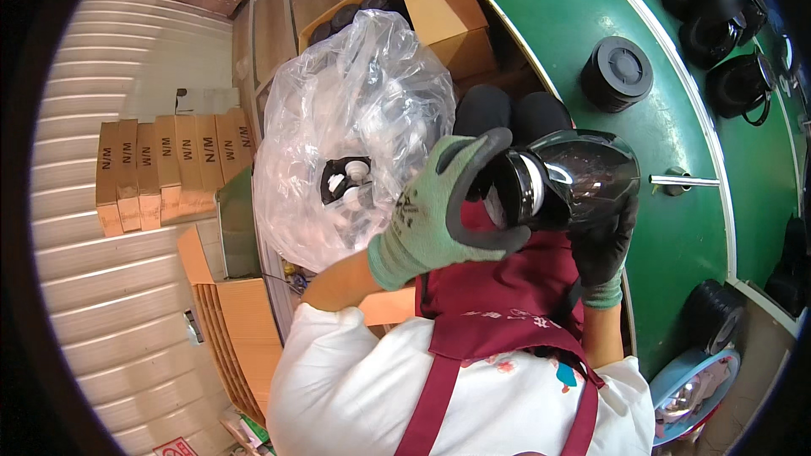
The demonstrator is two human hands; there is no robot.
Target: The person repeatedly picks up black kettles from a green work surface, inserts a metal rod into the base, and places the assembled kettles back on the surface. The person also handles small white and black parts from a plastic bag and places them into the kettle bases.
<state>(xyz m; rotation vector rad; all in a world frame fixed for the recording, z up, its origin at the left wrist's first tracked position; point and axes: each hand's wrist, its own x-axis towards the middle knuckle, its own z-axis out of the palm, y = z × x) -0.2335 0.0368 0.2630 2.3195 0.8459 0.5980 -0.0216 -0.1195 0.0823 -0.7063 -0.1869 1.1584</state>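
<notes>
A glossy dark jug [591,171] lies on its side above my lap, its narrower end to the left. At that end a white ring [535,186] shows beside a black rim. My left hand [443,203], in a green glove with dark grey fingers, curves thumb and fingers around the rim end. From below and the right, my gloved right hand [601,247] grips the jug's wider body; part of its fingers is hidden behind it. To the left stands a large clear plastic bag [351,93], with small white and black parts [351,173] in its opening.
Stacked black round lids [619,73] and a metal rod fitting [683,180] are on the green table [549,0]. Black jugs [739,84] stand farther right. A blue basin [693,393] is lower right. An open carton [448,8] and flat cartons [169,165] lie beyond and left.
</notes>
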